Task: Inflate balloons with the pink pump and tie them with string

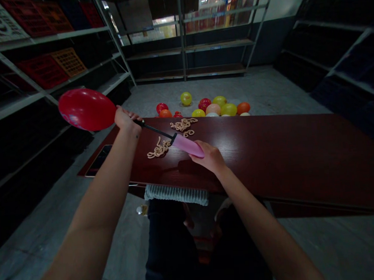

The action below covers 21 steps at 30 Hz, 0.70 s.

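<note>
A glossy red balloon [87,109], swollen with air, sticks out to the left of my left hand [127,119]. The fingers of that hand are closed at the balloon's neck, around the black end of a balloon pump; the neck itself is hidden. The pump's black rod runs down to its pink barrel [188,145]. My right hand [210,157] is wrapped around the barrel's lower end, above the dark red table [284,151]. Under the pump lie two loose heaps of pale, cord-like pieces, a nearer heap [158,150] and a farther heap [183,124].
A phone [98,161] lies at the table's left end. Several inflated balloons [228,109] rest on the floor behind the table. A ribbed grey cloth [176,193] lies over my lap at the table's near edge. Shelves with crates [68,62] line the left side.
</note>
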Available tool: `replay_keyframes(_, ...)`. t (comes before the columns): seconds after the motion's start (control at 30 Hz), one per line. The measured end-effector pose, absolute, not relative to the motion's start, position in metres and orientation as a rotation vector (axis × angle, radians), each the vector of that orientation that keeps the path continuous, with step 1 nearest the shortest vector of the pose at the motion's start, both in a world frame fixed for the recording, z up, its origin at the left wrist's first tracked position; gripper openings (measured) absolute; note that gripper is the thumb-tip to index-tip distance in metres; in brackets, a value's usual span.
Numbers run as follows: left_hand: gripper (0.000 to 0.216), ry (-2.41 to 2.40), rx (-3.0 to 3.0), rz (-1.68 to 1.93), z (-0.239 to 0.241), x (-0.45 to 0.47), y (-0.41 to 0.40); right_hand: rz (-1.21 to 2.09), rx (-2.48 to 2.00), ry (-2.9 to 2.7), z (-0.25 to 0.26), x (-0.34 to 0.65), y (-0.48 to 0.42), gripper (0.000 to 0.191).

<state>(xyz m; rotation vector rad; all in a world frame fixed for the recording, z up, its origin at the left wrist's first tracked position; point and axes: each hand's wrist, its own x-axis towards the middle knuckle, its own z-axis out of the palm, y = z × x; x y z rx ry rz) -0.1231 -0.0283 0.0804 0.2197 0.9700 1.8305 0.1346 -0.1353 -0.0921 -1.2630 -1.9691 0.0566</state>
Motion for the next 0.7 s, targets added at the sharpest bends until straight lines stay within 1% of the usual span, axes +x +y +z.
replay_keyframes(0.13, 0.048, 0.93, 0.29, 1.766, 0.071, -0.076, -0.033, 0.054, -1.299, -1.926, -0.093, 0.136, -0.134, 0.047)
replay_keyframes(0.33, 0.049, 0.933, 0.276, 1.672, 0.037, -0.022, -0.043, 0.024, -1.347, -1.887, -0.092, 0.137, -0.134, 0.051)
replay_keyframes(0.43, 0.044, 0.969, 0.176, 1.629, 0.025, -0.029, -0.04, 0.014, -1.347, -1.943, -0.09, 0.134, -0.134, 0.049)
replay_keyframes(0.53, 0.04, 1.012, 0.101, 1.604, 0.022, -0.054, -0.036, 0.001, -1.328, -2.023, -0.088, 0.13, -0.133, 0.048)
replay_keyframes(0.7, 0.037, 1.023, 0.143, 1.685, 0.042, -0.109, -0.031, 0.038, -1.263, -2.067, -0.086, 0.126, -0.134, 0.049)
